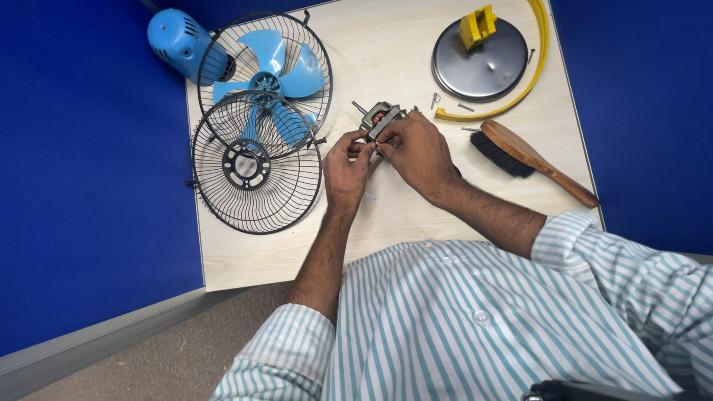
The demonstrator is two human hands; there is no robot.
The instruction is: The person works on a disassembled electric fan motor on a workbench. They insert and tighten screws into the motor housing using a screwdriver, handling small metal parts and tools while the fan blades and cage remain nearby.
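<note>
While both hands meet above the middle of the table (386,44), the right hand (417,148) closes around a small motor (381,119), and the left hand (346,165) pinches something tiny at the motor's near edge. Left of them lie a loose grille (252,167) and a blue fan (252,70); to the right, a brush (531,157), a round base (483,52) and a yellow band (531,82).
</note>
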